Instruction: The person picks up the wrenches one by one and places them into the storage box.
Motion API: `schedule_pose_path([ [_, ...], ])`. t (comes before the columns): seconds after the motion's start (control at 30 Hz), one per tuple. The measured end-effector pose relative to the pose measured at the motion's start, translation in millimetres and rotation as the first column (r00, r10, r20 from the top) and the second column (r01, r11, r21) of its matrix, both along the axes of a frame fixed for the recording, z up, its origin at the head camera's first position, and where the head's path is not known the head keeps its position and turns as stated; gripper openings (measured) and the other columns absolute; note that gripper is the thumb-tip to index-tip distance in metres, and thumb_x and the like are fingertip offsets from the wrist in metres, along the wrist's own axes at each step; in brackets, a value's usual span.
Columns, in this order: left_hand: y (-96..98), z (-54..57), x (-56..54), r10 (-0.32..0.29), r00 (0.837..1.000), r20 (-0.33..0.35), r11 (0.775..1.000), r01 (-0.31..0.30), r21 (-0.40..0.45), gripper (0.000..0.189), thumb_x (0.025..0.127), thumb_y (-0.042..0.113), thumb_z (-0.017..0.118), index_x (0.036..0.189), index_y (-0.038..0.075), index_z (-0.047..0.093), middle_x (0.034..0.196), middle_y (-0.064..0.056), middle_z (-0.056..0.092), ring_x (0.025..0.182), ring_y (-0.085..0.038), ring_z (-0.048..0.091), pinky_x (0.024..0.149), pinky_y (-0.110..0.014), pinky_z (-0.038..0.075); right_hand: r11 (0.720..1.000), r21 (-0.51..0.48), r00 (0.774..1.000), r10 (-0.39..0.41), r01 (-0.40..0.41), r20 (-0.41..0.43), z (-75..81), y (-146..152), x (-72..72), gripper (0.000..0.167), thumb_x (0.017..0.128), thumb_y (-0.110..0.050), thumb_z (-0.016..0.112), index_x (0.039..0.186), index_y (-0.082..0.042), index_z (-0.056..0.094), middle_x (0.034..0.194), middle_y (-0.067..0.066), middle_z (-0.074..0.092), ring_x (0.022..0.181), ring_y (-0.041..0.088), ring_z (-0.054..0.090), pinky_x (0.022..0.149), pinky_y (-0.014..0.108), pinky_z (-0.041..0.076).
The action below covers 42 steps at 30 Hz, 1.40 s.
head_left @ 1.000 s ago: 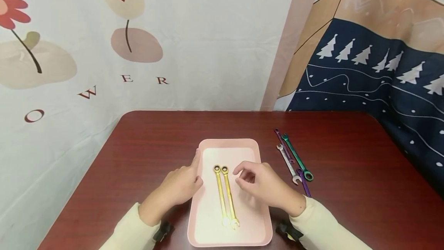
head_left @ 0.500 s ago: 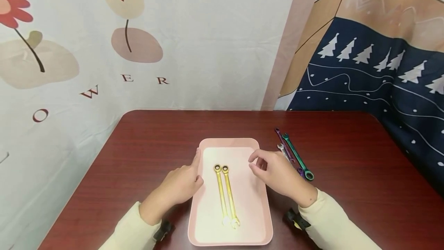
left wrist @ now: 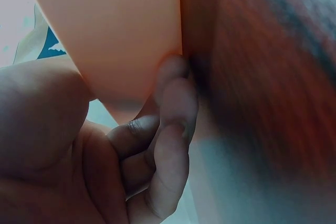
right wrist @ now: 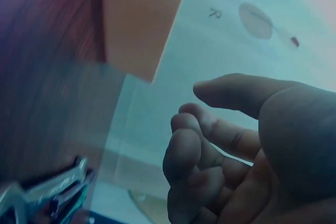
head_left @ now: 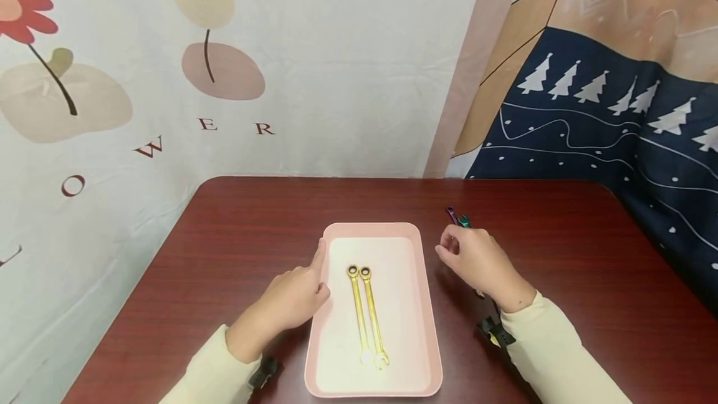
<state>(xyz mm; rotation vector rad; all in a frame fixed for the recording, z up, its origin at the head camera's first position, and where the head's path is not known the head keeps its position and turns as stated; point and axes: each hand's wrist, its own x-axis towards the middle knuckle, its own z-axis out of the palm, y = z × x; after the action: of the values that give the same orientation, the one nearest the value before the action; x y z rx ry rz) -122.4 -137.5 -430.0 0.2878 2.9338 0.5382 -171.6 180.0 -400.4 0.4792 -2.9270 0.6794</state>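
Pale pink walls with rounded corners frame a rectangular tray [head_left: 424, 292] on the dark red wood-grain counter [head_left: 252, 220], its long sides running away from the person. Two gold combination wrenches lie inside it, side by side on the whitish floor: the left gold wrench [head_left: 358, 313] and the right gold wrench [head_left: 373, 313]. Both have their ring ends at the far end, close together, and their open ends nearer the person, spread slightly wider; glare washes out the left one's near end.

The left hand [head_left: 294, 298] holds the tray's left side wall, index finger stretched along the rim, thumb over the inner side and the other fingers bent on the outside.

Outside the tray, to its right, the right hand [head_left: 479, 260] hovers with its fingers bent and the thumb apart from them. It hides most of a group of wrenches on the counter: the tips of a purple wrench [head_left: 451, 213] and a green wrench [head_left: 464, 221] show beyond it, and the right wrist view catches a silver wrench [right wrist: 50, 186] beside them, partly blurred.
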Motion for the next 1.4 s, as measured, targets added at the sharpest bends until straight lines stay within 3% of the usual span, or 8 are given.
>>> schedule_pose_path([
  [0.23, -0.5, 0.3, 0.0, 0.004, 1.000, 0.007, 1.000, -0.004, 0.005, 0.084, 0.092, 0.019, 0.057, 0.159, -0.001, 0.012, 0.051, 0.003, 0.044, 0.045, -0.014, 0.037, 0.048, -0.033, 0.032, 0.995, 0.043, 0.995, -0.089, 0.087, 0.037, -0.9, 22, -10.4, 0.011, 0.089, -0.016, 0.071, 0.089, -0.007, 0.065, 0.067, 0.003, 0.058, 0.052, 0.014, 0.048, 0.048, 0.029, 0.039],
  [0.53, -0.1, 2.2, 1.2, 0.007, 1.000, 0.018, 1.000, -0.007, 0.010, 0.083, 0.092, 0.019, 0.057, 0.159, -0.001, 0.012, 0.051, 0.002, 0.045, 0.046, -0.014, 0.038, 0.047, -0.032, 0.032, 0.988, 0.073, 0.985, -0.145, 0.138, 0.099, -5.1, 43, -17.2, 0.016, 0.088, -0.014, 0.073, 0.096, -0.001, 0.066, 0.072, 0.008, 0.062, 0.055, 0.016, 0.051, 0.049, 0.030, 0.040],
  [0.9, 1.8, 1.3, 0.7, 0.023, 1.000, 0.018, 1.000, -0.023, -0.006, 0.081, 0.094, 0.021, 0.055, 0.160, 0.001, 0.012, 0.053, 0.001, 0.047, 0.051, -0.017, 0.044, 0.053, -0.033, 0.037, 0.984, 0.096, 0.971, -0.168, 0.153, 0.169, -14.2, 55, -23.4, 0.024, 0.088, -0.014, 0.074, 0.104, 0.002, 0.066, 0.079, 0.011, 0.065, 0.061, 0.019, 0.056, 0.054, 0.033, 0.047],
  [1.13, 1.1, 0.3, 0.4, 0.021, 1.000, 0.017, 1.000, -0.021, -0.006, 0.081, 0.094, 0.021, 0.054, 0.160, 0.002, 0.011, 0.053, 0.001, 0.047, 0.051, -0.017, 0.044, 0.053, -0.033, 0.036, 0.987, 0.107, 0.965, -0.144, 0.123, 0.220, -18.3, 56, -25.6, 0.026, 0.089, -0.012, 0.073, 0.107, 0.004, 0.065, 0.085, 0.015, 0.067, 0.065, 0.020, 0.058, 0.059, 0.037, 0.052],
  [1.27, 0.5, 1.6, 0.6, 0.009, 1.000, 0.025, 1.000, -0.009, 0.010, 0.082, 0.094, 0.020, 0.055, 0.160, 0.001, 0.010, 0.053, 0.001, 0.047, 0.049, -0.016, 0.043, 0.050, -0.033, 0.035, 0.987, 0.109, 0.961, -0.142, 0.119, 0.236, -20.4, 59, -26.3, 0.024, 0.089, -0.012, 0.073, 0.105, 0.005, 0.065, 0.088, 0.017, 0.066, 0.067, 0.021, 0.057, 0.062, 0.038, 0.053],
  [1.4, 0.6, 1.6, 0.2, 0.004, 1.000, 0.026, 1.000, -0.004, 0.015, 0.082, 0.094, 0.020, 0.055, 0.160, 0.001, 0.010, 0.053, 0.001, 0.047, 0.049, -0.015, 0.043, 0.050, -0.033, 0.035, 0.988, 0.094, 0.944, -0.147, 0.125, 0.296, -21.3, 62, -25.7, 0.016, 0.091, -0.012, 0.070, 0.092, 0.001, 0.060, 0.077, 0.013, 0.059, 0.063, 0.020, 0.054, 0.055, 0.031, 0.048],
])
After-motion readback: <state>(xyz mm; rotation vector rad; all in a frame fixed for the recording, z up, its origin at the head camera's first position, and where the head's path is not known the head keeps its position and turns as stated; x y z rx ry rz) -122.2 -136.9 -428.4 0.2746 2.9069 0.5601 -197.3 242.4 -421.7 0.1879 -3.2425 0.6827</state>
